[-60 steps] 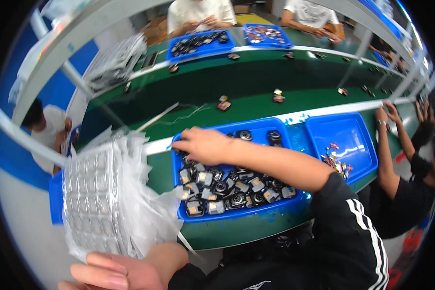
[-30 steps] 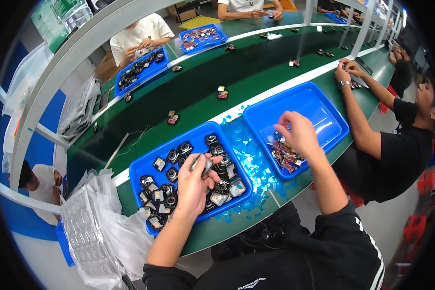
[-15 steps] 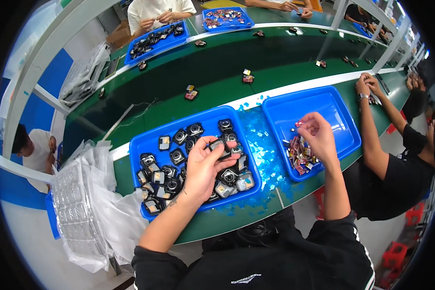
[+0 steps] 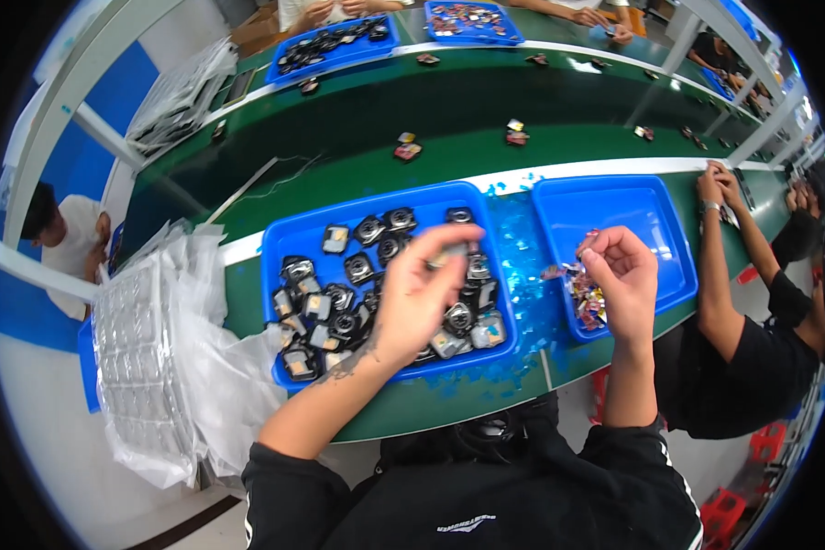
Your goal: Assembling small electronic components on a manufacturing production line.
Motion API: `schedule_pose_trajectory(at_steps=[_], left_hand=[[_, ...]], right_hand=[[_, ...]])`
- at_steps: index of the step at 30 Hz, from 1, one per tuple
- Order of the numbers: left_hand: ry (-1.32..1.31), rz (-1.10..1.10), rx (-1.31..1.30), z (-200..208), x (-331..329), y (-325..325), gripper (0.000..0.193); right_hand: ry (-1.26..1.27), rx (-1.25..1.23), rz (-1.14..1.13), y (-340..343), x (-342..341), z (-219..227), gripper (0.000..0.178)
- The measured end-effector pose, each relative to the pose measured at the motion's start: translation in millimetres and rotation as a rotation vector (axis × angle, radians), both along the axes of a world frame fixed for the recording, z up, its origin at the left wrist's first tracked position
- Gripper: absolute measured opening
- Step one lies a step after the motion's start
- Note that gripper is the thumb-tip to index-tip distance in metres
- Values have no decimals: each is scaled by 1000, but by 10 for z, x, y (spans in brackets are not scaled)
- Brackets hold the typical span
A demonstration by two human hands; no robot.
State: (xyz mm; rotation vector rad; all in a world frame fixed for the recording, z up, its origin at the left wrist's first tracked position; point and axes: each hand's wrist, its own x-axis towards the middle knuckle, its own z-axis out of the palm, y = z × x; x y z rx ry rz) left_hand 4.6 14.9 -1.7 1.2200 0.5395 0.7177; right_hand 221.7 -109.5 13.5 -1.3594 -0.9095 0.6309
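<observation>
My left hand (image 4: 422, 298), blurred by motion, is over the left blue tray (image 4: 275, 234). Its fingers close around a greyish, smeared piece (image 4: 447, 255) that looks like a watch case. Black watch cases (image 4: 358, 268), some showing a grey face with a tan patch, fill that tray. Above the right blue tray (image 4: 683, 240), my right hand (image 4: 631, 280) pinches a small red electronic part (image 4: 588, 239) between thumb and fingers. Below it lies a pile of small red, white and yellow parts (image 4: 588, 302). A blurred small part (image 4: 552, 272) shows at this tray's left rim.
Blue film scraps (image 4: 518, 275) litter the green table between the trays. Clear plastic blister trays (image 4: 147, 357) stand at the left. Beyond the white rail, a green belt (image 4: 339, 170) carries scattered parts. A co-worker's arms (image 4: 720, 257) are close on the right.
My left hand has moved up and right and turned, its piece now blurred. My right hand has shifted slightly right with the red part. The whole view has shifted.
</observation>
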Motion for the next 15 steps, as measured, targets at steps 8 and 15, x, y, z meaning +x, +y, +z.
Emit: schedule_pose_trajectory(at_steps=[8,15], left_hand=[[273,8,571,112,-18,-215,16],[210,15,409,80,-45,-50,13]], right_hand=[[153,19,223,178,-632,62,10],[-535,207,223,104,-618,-10,14]])
